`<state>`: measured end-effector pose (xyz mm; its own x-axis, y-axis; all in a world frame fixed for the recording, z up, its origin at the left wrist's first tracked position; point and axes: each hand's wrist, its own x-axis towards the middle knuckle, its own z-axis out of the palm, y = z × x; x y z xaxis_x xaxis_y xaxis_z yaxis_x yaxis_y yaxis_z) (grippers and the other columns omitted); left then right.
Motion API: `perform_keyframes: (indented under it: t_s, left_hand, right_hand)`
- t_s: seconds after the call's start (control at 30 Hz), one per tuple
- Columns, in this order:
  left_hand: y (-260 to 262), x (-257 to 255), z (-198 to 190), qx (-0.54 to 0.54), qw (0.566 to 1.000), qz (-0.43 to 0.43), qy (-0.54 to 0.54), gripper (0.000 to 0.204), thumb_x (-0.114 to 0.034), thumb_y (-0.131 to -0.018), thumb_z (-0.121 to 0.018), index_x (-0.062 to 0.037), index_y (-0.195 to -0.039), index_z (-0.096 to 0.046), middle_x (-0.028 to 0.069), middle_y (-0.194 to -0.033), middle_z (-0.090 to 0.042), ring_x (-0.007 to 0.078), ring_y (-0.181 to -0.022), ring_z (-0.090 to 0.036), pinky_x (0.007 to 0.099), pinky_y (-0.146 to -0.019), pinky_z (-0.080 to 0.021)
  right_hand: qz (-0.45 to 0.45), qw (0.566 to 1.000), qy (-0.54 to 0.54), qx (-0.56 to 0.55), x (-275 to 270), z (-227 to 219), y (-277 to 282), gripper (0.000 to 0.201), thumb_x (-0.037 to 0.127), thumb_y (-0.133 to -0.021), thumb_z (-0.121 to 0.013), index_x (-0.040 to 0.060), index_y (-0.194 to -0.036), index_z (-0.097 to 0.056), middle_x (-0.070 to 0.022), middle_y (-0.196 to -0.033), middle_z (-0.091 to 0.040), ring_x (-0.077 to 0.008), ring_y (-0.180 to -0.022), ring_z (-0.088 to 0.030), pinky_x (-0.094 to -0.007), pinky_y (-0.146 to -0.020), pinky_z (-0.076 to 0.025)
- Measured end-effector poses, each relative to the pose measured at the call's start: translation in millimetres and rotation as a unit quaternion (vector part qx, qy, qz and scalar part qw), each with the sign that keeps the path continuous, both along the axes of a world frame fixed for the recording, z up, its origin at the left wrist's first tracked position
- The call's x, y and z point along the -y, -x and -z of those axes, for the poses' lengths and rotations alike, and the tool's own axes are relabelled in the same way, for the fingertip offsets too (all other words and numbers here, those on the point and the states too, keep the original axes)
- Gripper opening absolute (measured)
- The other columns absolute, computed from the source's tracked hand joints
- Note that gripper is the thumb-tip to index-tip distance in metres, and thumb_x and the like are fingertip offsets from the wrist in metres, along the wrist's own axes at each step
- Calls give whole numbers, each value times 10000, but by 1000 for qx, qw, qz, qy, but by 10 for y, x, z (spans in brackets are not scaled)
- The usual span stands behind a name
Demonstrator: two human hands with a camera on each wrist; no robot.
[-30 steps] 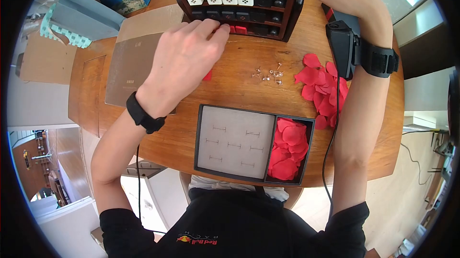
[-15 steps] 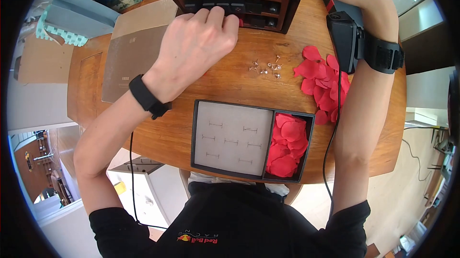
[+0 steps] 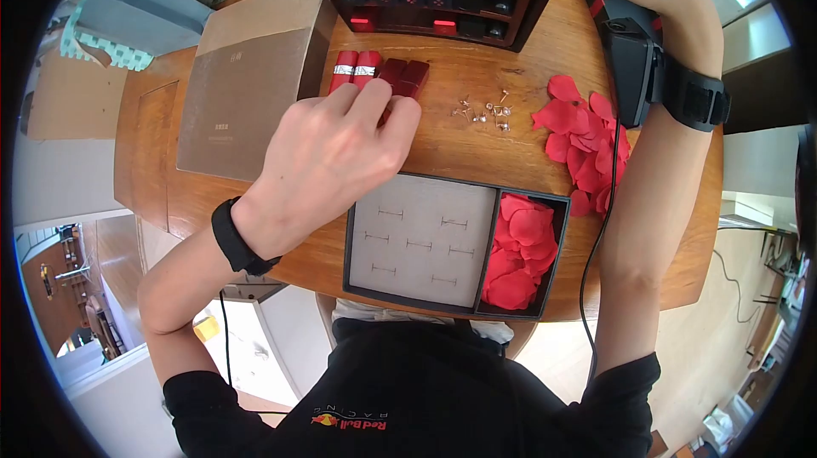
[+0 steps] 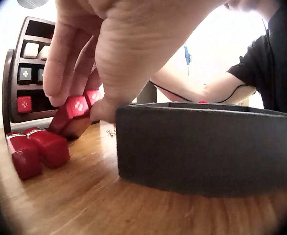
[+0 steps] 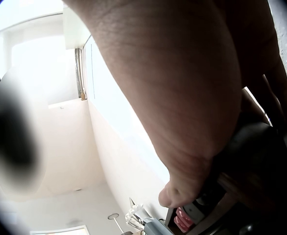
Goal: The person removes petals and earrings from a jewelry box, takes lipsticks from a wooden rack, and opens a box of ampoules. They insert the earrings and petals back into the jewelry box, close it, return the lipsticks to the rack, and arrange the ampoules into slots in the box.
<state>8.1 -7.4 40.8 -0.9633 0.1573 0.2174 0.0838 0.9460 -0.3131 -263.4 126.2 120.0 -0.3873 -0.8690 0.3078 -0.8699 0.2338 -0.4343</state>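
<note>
My left hand (image 3: pixel 332 151) pinches two dark red lipstick-like tubes (image 3: pixel 407 75) between thumb and fingers, low over the table in front of the rack. In the left wrist view, the held tubes (image 4: pixel 77 107) show red square ends with a clover mark. Two brighter red tubes with silver bands (image 4: pixel 50 147) lie beside them on the wood. The dark wooden rack (image 3: pixel 521 7) holds white, black and red tubes; its bottom row has a gap. My right hand (image 5: pixel 182 98) grips the rack's top, its thumb at the front edge; the head view cuts that hand off.
A grey box (image 3: pixel 425 296) with a slotted pad and red petals (image 3: pixel 519 237) sits at the near edge. Several small metal rings or studs (image 3: pixel 485 113) and loose petals (image 3: pixel 587 139) lie mid-right. A brown carton (image 3: pixel 238 100) is left; a black device (image 3: pixel 630 75) is strapped by the right wrist.
My left hand has drawn back from the rack's bottom row toward me, bringing two dark red tubes out. The right hand has slid out of the head view as the view shifted.
</note>
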Motion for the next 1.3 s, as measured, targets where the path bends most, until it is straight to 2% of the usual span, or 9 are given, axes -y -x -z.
perform_keyframes:
  t_s: [0.17,0.27,0.4,0.57,0.67,0.9,0.97,1.07,1.3]
  left_hand:
    - [79,34,-58,41,999,-3,-22,254,-161,-804,-844,-85,-938,-643,46,-859,-614,212,-751,-685,352,-578,-545]
    - [130,74,-191,83,988,-1,-127,237,-188,-816,-851,-86,-939,-676,50,-838,-619,244,-744,-683,378,-596,-544]
    - [348,77,-252,11,981,30,-192,234,-203,-828,-858,-80,-960,-709,58,-827,-630,276,-734,-682,377,-616,-544]
    - [675,110,-125,-122,964,76,-222,232,-178,-868,-838,-101,-1063,-739,46,-871,-662,232,-742,-688,346,-648,-558]
    - [782,93,-102,-137,972,81,-171,264,-157,-874,-835,-106,-1114,-740,33,-881,-670,199,-751,-701,322,-661,-568]
    - [935,-3,-206,-202,957,79,-194,276,-118,-830,-866,-95,-1081,-752,8,-903,-668,170,-763,-695,299,-650,-559]
    - [943,35,-284,-209,967,88,-113,305,-109,-850,-806,-60,-1143,-737,65,-981,-607,203,-746,-667,306,-619,-541]
    - [977,-28,-243,-216,969,72,-99,280,-103,-832,-809,-49,-1100,-747,60,-981,-606,198,-754,-665,303,-606,-537]
    - [1058,-46,-263,-287,947,125,-68,226,-59,-822,-760,-51,-1048,-757,48,-967,-610,183,-731,-656,294,-580,-526]
  right_hand:
    - [7,997,1,-73,-126,-110,-340,1009,771,-896,-687,-113,-1369,-569,-300,-1105,-710,-352,-1004,-717,-396,-826,-573]
    - [15,998,36,-49,-78,-20,-315,1039,766,-895,-691,-119,-1419,-541,-330,-1184,-696,-389,-1072,-715,-424,-886,-585]
    - [26,999,-26,-1,4,42,43,1069,774,-887,-691,-120,-1449,-524,-347,-1238,-681,-427,-1132,-699,-454,-939,-580]
    - [68,995,12,-77,-80,-28,-356,1118,884,-903,-527,-100,-1434,-550,-330,-1208,-694,-424,-1132,-697,-484,-948,-571]
    - [31,999,-17,-15,-108,-157,-423,1085,892,-935,-439,-78,-1398,-591,-303,-1173,-712,-391,-1118,-704,-474,-942,-567]
    - [67,997,-3,-41,-127,-146,-345,1059,882,-949,-419,-74,-1352,-630,-288,-1112,-726,-353,-1040,-709,-430,-861,-557]
    - [-14,998,-17,57,-139,-193,-152,1094,896,-932,-435,-102,-1339,-628,-297,-1091,-724,-352,-1013,-707,-412,-840,-554]
    - [-40,995,-58,73,-184,-306,-130,1122,904,-916,-458,-127,-1323,-628,-307,-1081,-721,-354,-1014,-708,-395,-837,-557]
    - [22,996,61,-64,-123,-25,-303,1126,904,-910,-474,-143,-1295,-636,-291,-1012,-730,-344,-945,-717,-377,-790,-554]
